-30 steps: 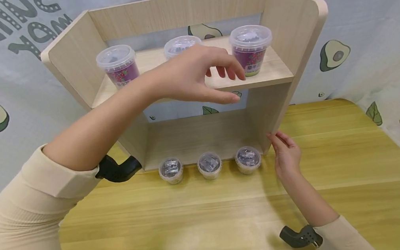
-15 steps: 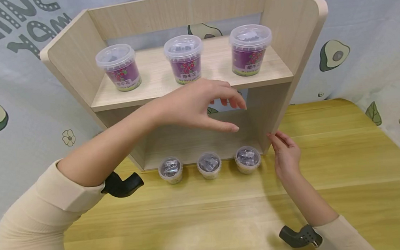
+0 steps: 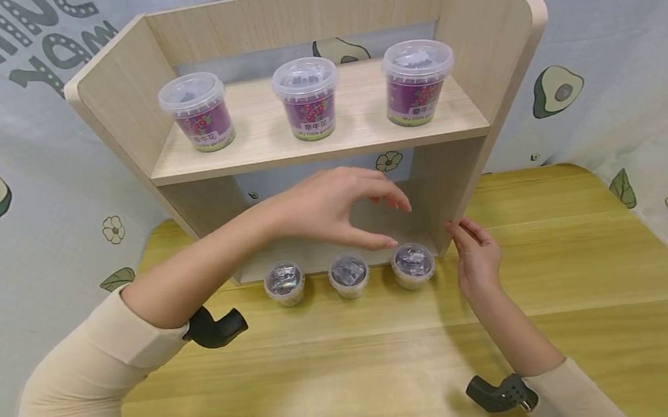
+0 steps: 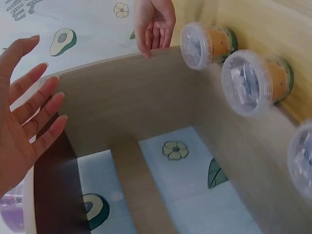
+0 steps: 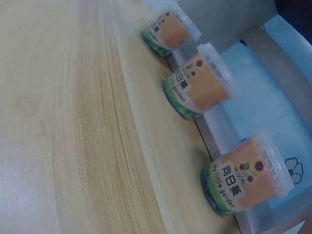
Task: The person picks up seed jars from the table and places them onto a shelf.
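Note:
My left hand (image 3: 339, 204) is in front of the shelf's lower opening, thumb and fingers spread apart with nothing between them. Just below its thumb stands the right-hand orange tub (image 3: 413, 269), not touched. Two more clear-lidded tubs stand in line with it: a middle one (image 3: 349, 278) and a left one (image 3: 285, 285). The right wrist view shows their orange fronts with a sunflower print. My right hand (image 3: 478, 259) holds the lower front edge of the right side panel of the wooden shelf (image 3: 320, 157), thumb lapping over the edge.
Three purple tubs with clear lids, left (image 3: 205, 124), middle (image 3: 310, 108) and right (image 3: 417, 92), stand on the upper board. The shelf stands on a yellow wooden table (image 3: 336, 367). Behind hangs a cloth (image 3: 54, 213) printed with avocados.
My left hand has come down from the upper board to the lower opening, its fingers still spread. The middle purple tub is uncovered. My right hand stays put.

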`<state>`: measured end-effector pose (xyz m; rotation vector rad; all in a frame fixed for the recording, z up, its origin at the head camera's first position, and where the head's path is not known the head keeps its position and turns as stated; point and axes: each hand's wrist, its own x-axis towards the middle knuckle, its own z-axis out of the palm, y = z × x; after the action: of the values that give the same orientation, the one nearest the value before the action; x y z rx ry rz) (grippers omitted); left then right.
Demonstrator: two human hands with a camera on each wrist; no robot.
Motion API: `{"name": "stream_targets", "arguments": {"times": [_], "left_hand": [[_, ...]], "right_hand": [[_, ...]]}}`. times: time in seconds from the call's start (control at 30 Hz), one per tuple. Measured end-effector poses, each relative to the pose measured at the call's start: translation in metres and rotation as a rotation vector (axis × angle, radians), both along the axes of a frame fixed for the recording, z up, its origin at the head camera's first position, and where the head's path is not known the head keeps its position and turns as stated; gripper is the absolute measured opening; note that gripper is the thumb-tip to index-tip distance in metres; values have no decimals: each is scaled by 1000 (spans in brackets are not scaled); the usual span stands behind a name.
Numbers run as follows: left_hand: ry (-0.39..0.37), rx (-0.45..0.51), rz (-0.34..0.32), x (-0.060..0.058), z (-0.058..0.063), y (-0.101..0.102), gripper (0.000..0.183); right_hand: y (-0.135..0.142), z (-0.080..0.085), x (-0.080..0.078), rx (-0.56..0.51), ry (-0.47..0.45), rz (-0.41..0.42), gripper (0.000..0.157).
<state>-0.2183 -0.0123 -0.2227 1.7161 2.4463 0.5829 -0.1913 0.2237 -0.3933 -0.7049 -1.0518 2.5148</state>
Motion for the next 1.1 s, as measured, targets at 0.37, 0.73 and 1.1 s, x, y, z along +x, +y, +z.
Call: {"name": "stream_targets", "arguments": {"times": [0.37, 0.73, 1.1], "left_hand": [[62, -47, 71, 5, -22, 27, 41], [56, -196, 124, 1, -46, 41, 43], [7, -225, 180, -8, -86, 61, 45]], "right_hand": [[-1, -1, 2, 1, -9, 20, 15], [-1, -1, 1, 6, 6, 7, 14], [0, -2, 0, 25, -3, -5, 14]]}}
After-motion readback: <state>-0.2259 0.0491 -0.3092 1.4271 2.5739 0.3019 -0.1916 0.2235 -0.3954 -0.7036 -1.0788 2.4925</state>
